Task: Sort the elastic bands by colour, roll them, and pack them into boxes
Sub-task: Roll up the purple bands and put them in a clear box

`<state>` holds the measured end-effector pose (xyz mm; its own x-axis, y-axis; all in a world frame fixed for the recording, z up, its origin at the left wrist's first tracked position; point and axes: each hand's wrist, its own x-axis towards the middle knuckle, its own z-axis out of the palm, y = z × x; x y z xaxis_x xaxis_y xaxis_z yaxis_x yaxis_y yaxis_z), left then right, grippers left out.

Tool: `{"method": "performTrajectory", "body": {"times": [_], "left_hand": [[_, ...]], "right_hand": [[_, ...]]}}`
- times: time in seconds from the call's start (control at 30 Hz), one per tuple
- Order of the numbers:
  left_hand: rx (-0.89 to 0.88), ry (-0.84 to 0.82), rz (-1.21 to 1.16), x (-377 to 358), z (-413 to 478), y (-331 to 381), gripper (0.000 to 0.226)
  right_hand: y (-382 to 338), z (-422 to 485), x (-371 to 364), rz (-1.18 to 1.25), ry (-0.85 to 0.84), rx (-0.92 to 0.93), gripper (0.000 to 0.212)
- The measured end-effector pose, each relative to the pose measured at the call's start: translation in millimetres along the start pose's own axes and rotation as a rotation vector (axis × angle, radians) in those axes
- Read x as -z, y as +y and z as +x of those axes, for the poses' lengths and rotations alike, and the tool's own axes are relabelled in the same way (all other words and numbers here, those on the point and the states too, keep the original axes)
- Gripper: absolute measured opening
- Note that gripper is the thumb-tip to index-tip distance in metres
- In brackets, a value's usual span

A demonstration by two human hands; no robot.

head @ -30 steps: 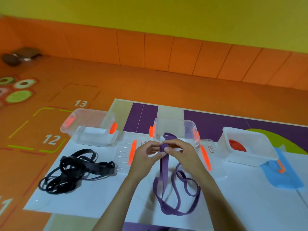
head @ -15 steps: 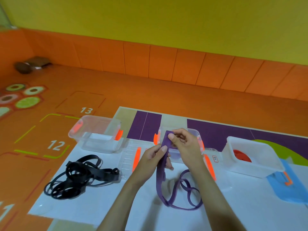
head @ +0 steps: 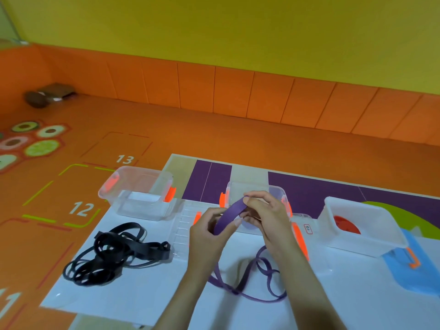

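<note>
Both of my hands hold a purple elastic band [head: 229, 214] above the white table sheet [head: 133, 294]. My left hand [head: 209, 231] pinches it lower down, and my right hand [head: 266, 215] grips its upper end in front of the middle clear box [head: 252, 188]. The rest of the purple band trails in loops [head: 262, 279] on the sheet below my wrists. A heap of black bands [head: 114, 253] lies at the left. The left clear box [head: 140, 191] looks empty. The right white box [head: 362, 225] holds something red [head: 346, 226].
Clear lids with orange clips [head: 300, 239] lie between the boxes. A blue lid [head: 414, 270] rests at the right. The sheet's near left edge [head: 59, 306] borders an orange floor mat with numbers. A brown object [head: 47, 97] lies far left by the wall.
The view has tilted up a little. My hands have drawn more of the purple band up and spread it into an arc between them; less of it lies on the sheet.
</note>
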<state>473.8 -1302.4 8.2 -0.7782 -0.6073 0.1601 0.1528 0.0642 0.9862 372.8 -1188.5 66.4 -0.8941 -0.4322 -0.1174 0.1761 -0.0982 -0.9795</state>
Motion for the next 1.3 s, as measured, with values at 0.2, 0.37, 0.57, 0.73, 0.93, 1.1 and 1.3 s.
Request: {"method": "performTrajectory", "body": {"times": [0.2, 0.37, 0.57, 0.73, 0.93, 1.1, 1.3], "left_hand": [[-0.087, 0.068, 0.005, 2.5, 1.6, 10.0, 0.031], [-0.157, 0.012, 0.062, 17.4, 2.3, 11.0, 0.024], [-0.221, 0.005, 0.107, 21.6, 7.9, 2.2, 0.018], [-0.21, -0.061, 0.144, 16.6, 7.8, -3.1, 0.018], [-0.205, -0.042, 0.047, 7.8, 15.8, 4.4, 0.025], [-0.291, 0.033, 0.092, 3.1, 15.2, 14.4, 0.024], [-0.253, 0.055, 0.249, 0.5, 9.0, 7.2, 0.031]], "right_hand": [[10.3, -7.5, -7.4, -0.01, -0.056, -0.126, 0.003], [9.7, -10.4, -9.0, -0.084, -0.129, -0.039, 0.013], [5.1, -6.6, -3.0, -0.226, -0.195, -0.058, 0.012], [3.0, -1.9, 10.2, -0.188, -0.089, -0.143, 0.008], [9.9, 0.0, 19.0, 0.285, -0.142, -0.316, 0.02], [25.4, -2.0, 10.6, 0.338, -0.226, -0.245, 0.016], [15.9, -3.6, 16.9, -0.133, -0.145, -0.124, 0.029]]}}
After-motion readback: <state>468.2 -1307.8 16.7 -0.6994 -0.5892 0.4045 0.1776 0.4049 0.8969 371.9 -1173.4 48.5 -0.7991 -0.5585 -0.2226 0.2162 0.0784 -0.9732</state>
